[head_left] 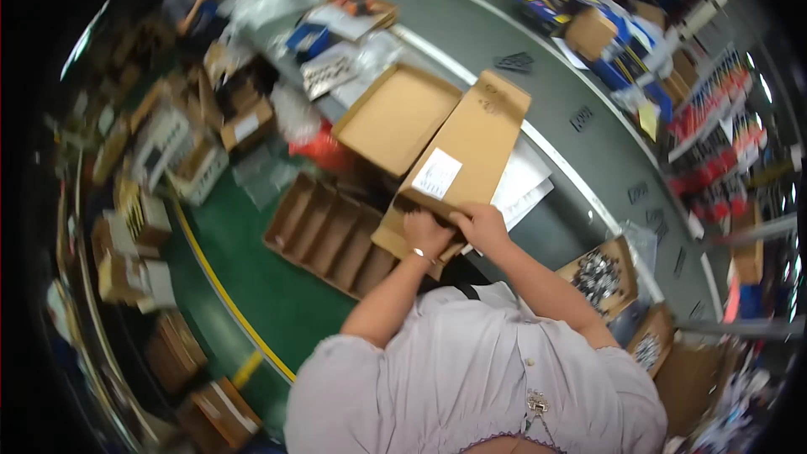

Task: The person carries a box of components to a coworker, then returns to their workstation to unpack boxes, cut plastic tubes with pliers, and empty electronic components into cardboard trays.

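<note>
A long brown cardboard box [479,139] with a white label [436,173] lies in front of me, its near end open and a flap [390,235] folded out. My left hand [427,234], with a bracelet at the wrist, reaches into that open end; its fingers are hidden inside. At the right corner of the same end, my right hand [481,225] is closed on the box's edge. Against the box's left side rests a shallow cardboard tray [402,118]. Below and left stands a brown divided carton [324,231] with several compartments.
A grey conveyor line [538,67] curves past on the far side. Boxes of small metal parts [598,279] sit at my right. White papers [523,181] lie beside the box. Cartons [172,353] stand left on the green floor [235,261]. Another person [181,2] is far back left.
</note>
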Motion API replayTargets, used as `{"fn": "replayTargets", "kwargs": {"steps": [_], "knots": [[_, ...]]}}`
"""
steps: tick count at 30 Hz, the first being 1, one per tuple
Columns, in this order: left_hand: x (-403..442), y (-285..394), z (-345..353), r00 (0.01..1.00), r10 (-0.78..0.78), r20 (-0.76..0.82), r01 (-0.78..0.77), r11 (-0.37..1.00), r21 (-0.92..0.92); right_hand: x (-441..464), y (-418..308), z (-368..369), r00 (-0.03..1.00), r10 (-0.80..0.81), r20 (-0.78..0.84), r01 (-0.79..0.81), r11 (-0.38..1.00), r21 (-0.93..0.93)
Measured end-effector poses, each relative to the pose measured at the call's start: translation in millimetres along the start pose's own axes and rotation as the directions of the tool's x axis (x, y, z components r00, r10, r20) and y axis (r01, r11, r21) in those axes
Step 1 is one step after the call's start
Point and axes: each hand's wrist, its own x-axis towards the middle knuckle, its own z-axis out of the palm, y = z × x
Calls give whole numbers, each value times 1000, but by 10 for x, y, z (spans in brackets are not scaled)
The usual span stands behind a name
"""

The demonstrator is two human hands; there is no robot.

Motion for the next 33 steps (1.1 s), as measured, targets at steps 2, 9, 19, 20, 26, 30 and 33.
{"fn": "replayTargets", "kwargs": {"steps": [2, 9, 19, 20, 26, 30, 33], "knots": [[-37, 54, -70, 999, 19, -45, -18, 1000, 25, -1, 24, -56, 996, 54, -69, -51, 997, 52], [-342, -25, -395, 999, -47, -7, 46, 990, -130, -62, 11, 12, 996, 71, -49, -69, 997, 32], [-521, -303, -128, 998, -56, -17, 54, 992, -118, -147, 98, 182, 999, 6, -37, -8, 999, -44], [-492, -301, -111, 998, -54, -31, 50, 990, -132, -141, 93, 176, 999, -2, -40, 0, 999, -46], [-258, -274, -56, 992, -104, 70, 104, 995, 1, -153, 118, 190, 998, -11, -61, 8, 998, -56], [-155, -157, -101, 972, -203, 116, 187, 973, 133, -161, 100, 178, 998, 10, -55, -12, 999, -37], [-64, -167, -129, 947, -242, 211, 211, 964, 161, -147, 126, 233, 998, -10, -59, 7, 998, -56]]}}
